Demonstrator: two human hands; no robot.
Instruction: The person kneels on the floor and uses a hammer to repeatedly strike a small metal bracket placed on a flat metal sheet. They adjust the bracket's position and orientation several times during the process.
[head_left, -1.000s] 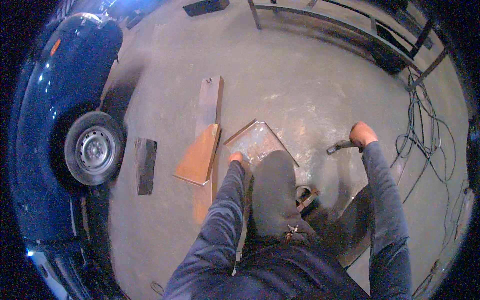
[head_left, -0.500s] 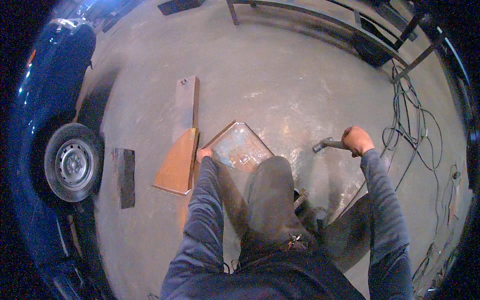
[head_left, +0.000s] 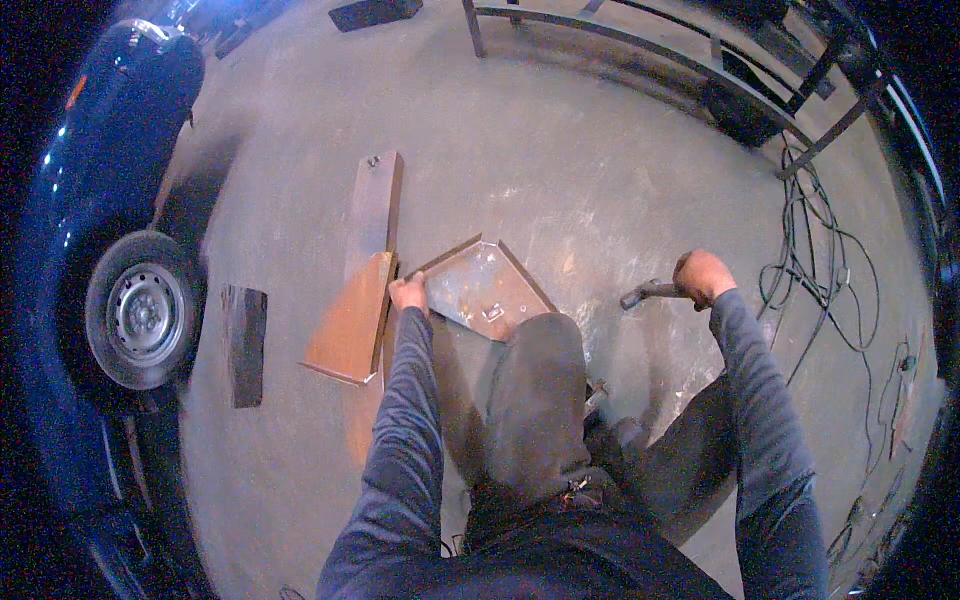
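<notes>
My left hand is closed on the left edge of a shallow sheet-metal piece with bent-up rims and a worn grey-brown face. My knee covers its near right corner. Just left of that hand lies a rusty orange sheet-metal piece with a folded edge, resting over the near part of a long metal beam. Off to the right, my right hand is wrapped round the handle of a hammer. The hammer head points left, apart from the metal piece.
A dark block lies on the floor near the wheel of a dark blue car at the left. A metal frame stand spans the far right. Tangled cables run along the floor at right.
The sheet-metal piece under my left hand has tilted up slightly at its left edge. My right hand and the hammer have shifted slightly left. The whole view has moved a little.
</notes>
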